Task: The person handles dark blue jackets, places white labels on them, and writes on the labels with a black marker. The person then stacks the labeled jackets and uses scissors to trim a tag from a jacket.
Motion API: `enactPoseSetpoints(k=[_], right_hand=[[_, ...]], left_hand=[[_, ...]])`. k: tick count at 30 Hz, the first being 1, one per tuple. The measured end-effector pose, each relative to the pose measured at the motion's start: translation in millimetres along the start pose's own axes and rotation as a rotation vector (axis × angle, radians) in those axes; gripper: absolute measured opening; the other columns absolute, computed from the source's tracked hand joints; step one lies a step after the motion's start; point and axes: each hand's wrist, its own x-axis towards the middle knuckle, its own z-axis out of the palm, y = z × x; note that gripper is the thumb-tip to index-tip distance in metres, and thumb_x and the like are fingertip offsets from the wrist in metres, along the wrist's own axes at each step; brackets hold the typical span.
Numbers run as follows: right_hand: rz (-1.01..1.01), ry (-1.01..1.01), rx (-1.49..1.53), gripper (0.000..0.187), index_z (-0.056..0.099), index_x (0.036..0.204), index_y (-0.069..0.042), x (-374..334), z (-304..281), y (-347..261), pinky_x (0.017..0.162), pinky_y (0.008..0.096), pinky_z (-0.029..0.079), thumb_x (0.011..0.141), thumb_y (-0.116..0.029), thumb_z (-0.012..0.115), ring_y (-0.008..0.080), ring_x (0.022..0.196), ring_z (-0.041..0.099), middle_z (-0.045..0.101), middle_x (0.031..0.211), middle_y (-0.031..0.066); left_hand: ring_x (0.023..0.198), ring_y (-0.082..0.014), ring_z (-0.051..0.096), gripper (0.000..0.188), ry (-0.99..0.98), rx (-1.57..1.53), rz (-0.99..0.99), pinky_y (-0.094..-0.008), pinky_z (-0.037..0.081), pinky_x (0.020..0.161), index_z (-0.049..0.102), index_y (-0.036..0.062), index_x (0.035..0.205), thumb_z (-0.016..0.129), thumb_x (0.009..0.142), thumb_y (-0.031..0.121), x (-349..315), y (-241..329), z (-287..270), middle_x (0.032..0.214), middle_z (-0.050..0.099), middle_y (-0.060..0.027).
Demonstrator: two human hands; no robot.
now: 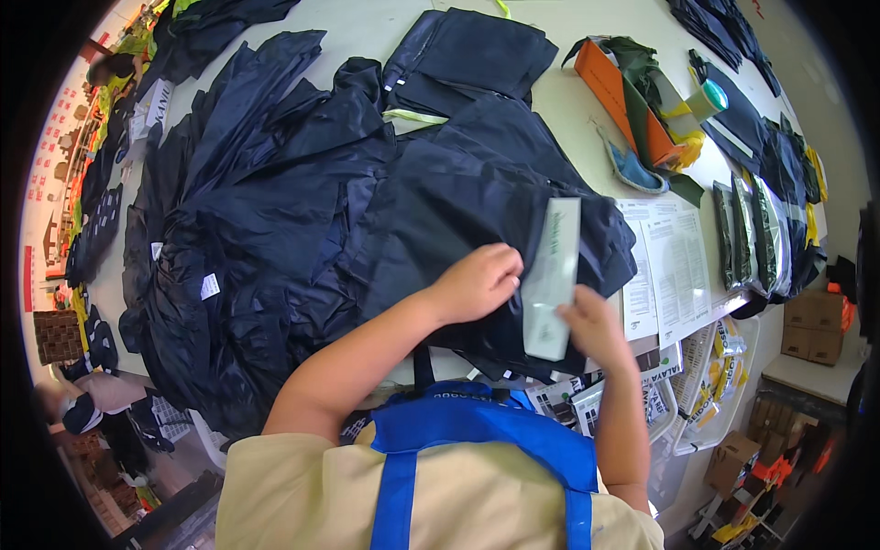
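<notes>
Dark navy garments (266, 229) lie heaped across the table, and a flatter dark piece of cloth (440, 220) is spread in front of me. Over its right part sits a long, pale, flat strip (552, 266) with print on it, perhaps card or a thin packet. My right hand (594, 325) grips the strip's lower right edge, thumb on top. My left hand (481, 282) is closed just left of the strip, above the dark cloth. Its curled fingers hide whatever they may hold.
Printed sheets (674, 266) lie to the right, beside several plastic-wrapped packs (756, 234). An orange box (614, 87) with dark green cloth stands farther back, near a blue cloth item (632, 172). White bins (710, 394) with printed bags sit below the table's right edge.
</notes>
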Motion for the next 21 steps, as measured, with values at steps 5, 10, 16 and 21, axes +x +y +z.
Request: enactPoseSetpoints(k=[5, 10, 16, 21], right_hand=[[0.085, -0.014, -0.312, 0.030, 0.058, 0.100, 0.004, 24.7, 18.7, 3.3, 0.057, 0.0376, 0.050, 0.087, -0.023, 0.064, 0.0266, 0.056, 0.065, 0.065, 0.070, 0.0186], [0.111, 0.091, -0.283, 0.031, 0.056, 0.108, 0.003, 37.7, 9.3, 18.6, 0.055, 0.0363, 0.051, 0.084, -0.016, 0.062, 0.0259, 0.054, 0.065, 0.065, 0.067, 0.0175], [0.214, 0.120, -0.182, 0.028, 0.057, 0.106, 0.002, 50.2, 20.1, 33.4, 0.052, 0.0334, 0.050, 0.083, -0.013, 0.063, 0.0221, 0.052, 0.064, 0.064, 0.066, 0.0150], [0.312, 0.107, -0.048, 0.028, 0.057, 0.107, 0.004, 57.7, 19.5, 52.0, 0.051, 0.0303, 0.051, 0.083, -0.010, 0.064, 0.0179, 0.054, 0.064, 0.065, 0.070, 0.0121]], left_hand=[[0.088, -0.0330, 0.054, 0.011, -0.023, 0.061, -0.010, -0.0397, 0.045, 0.079, 0.054, 0.0029, 0.090, 0.058, 0.083, 0.010, 36.9, -40.7, -19.5, 0.087, 0.055, -0.0140], [0.109, -0.0358, 0.052, 0.051, 0.334, 0.822, -0.247, -0.0411, 0.045, 0.093, 0.048, 0.0149, 0.129, 0.056, 0.081, 0.002, 104.8, -145.5, -117.2, 0.131, 0.045, -0.0167], [0.121, -0.0340, 0.043, 0.071, 0.010, 1.035, -0.372, -0.0457, 0.046, 0.095, 0.040, 0.0458, 0.137, 0.057, 0.081, 0.006, 151.1, -212.5, -166.1, 0.148, 0.034, -0.0060], [0.118, -0.0342, 0.046, 0.064, 0.141, 1.019, -0.295, -0.0413, 0.051, 0.089, 0.047, 0.0450, 0.133, 0.057, 0.082, 0.007, 210.1, -254.4, -158.9, 0.142, 0.042, -0.0069]])
